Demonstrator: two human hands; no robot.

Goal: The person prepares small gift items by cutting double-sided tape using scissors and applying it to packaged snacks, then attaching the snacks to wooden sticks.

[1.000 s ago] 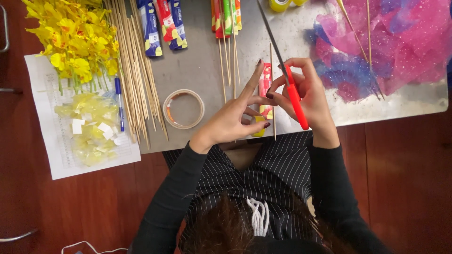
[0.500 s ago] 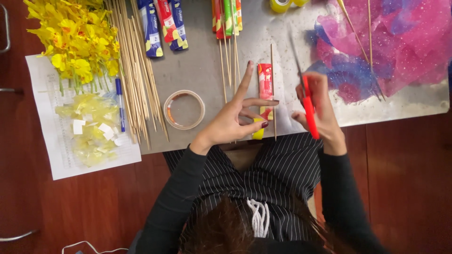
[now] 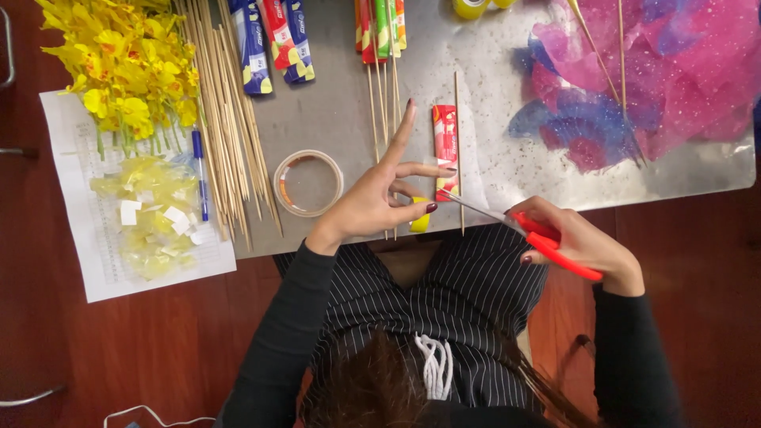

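My left hand (image 3: 372,198) lies on the grey table (image 3: 333,111) with the index finger stretched out. Its middle fingertip rests on a red stick-shaped packet (image 3: 445,143), and the thumb sits by the packet's yellow end (image 3: 420,223). A thin wooden skewer (image 3: 458,119) lies beside the packet. My right hand (image 3: 583,242) grips red-handled scissors (image 3: 547,242) at the table's front edge. Their metal blades point left and the tip reaches the packet's lower end, near my left thumb.
A roll of clear tape (image 3: 307,184) lies left of my hand, beyond it a bundle of skewers (image 3: 226,119), yellow flowers (image 3: 119,63), a blue pen (image 3: 198,174) and a bag of yellow pieces (image 3: 151,214) on paper. More packets (image 3: 273,40) lie at the back. Pink and blue wrap (image 3: 658,79) fills the right.
My right hand has swung the scissors from upright over the packet down to the right; the blades now point left at the packet's lower end. My left hand stays on the packet.
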